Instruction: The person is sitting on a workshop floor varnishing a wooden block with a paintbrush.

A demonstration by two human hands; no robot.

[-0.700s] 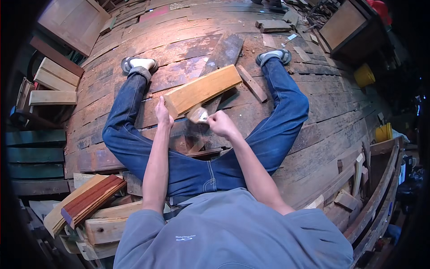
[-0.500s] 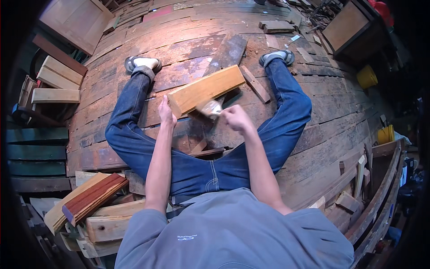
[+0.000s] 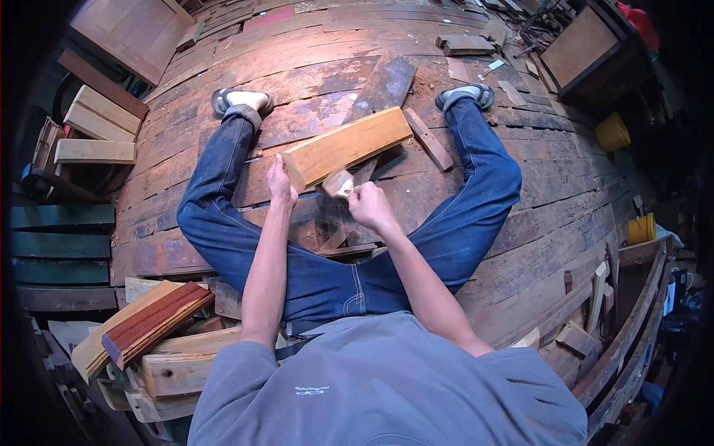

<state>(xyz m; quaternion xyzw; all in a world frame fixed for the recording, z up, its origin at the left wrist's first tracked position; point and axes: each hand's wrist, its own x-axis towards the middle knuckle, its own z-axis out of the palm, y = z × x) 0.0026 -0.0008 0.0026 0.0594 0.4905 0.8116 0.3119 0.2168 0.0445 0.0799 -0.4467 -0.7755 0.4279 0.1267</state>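
Note:
My left hand [image 3: 280, 181] grips the near left end of a yellowish wooden plank [image 3: 349, 140], which lies slanted between my spread legs over a darker, weathered board [image 3: 385, 80]. In my right hand [image 3: 368, 202], fingers closed, is a blurred brush [image 3: 339, 183] with a pale metallic band, at the plank's lower edge. A narrow brown batten [image 3: 430, 140] lies just right of the plank, beside my right leg.
Stacked wood pieces, one reddish [image 3: 158, 323], sit by my left hip. More planks [image 3: 97, 149] and a wooden panel [image 3: 123, 30] stand at left. Cut boards [image 3: 465, 44], a dark cabinet [image 3: 573, 53], yellow buckets [image 3: 611, 131] and long timbers [image 3: 621, 334] are along the right.
My right hand and the brush moved rightward, then back left along the plank's lower edge. My left hand stays on the plank's end. The whole view shifted slightly.

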